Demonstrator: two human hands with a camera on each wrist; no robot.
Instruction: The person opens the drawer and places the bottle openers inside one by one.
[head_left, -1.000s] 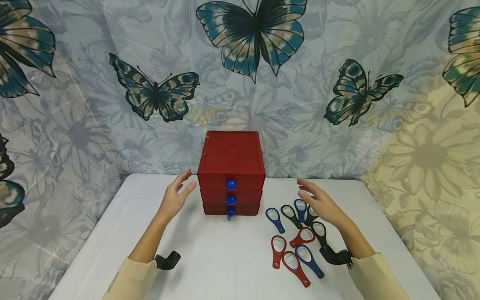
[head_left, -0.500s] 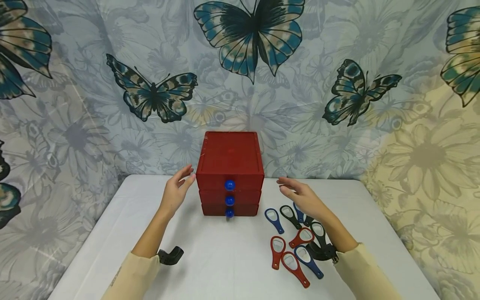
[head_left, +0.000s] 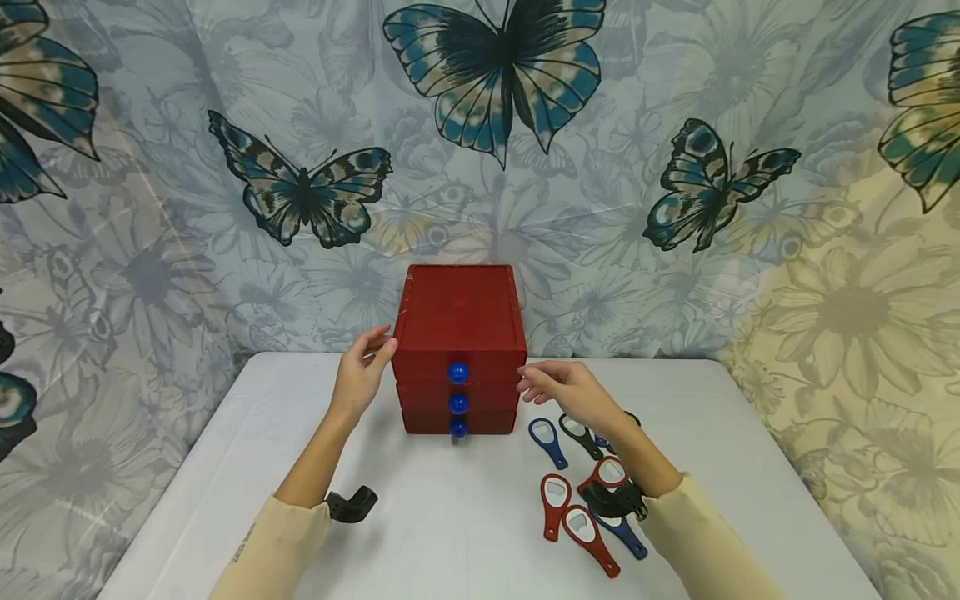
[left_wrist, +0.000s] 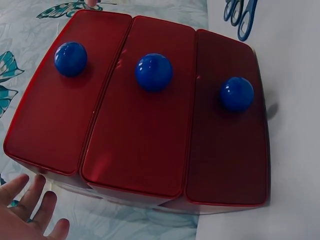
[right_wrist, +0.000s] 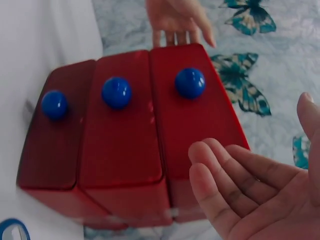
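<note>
A red chest of drawers (head_left: pixel 459 308) with blue round knobs (head_left: pixel 458 372) stands at the back middle of the table, its drawers closed. My left hand (head_left: pixel 360 375) is at its left side, fingers loosely extended; whether the fingertips touch it I cannot tell. On the other side, my right hand (head_left: pixel 577 396) is held by the front right edge with relaxed fingers, and contact is unclear there too. Both palms face the chest in the wrist views, the left hand (left_wrist: pixel 30 212) low in its own view and the right hand (right_wrist: pixel 250 195) likewise. Neither hand holds anything.
Several small magnifying glasses lie right of the chest, among them a blue magnifying glass (head_left: pixel 548 442) and a red magnifying glass (head_left: pixel 555 504). My right forearm covers some of them. A butterfly-patterned cloth (head_left: pixel 510 217) hangs behind the white table (head_left: pixel 420 517).
My right hand has moved left, from above the magnifying glasses to the right side of the chest. The left hand has shifted slightly right, nearer its left side. The chest stays in place.
</note>
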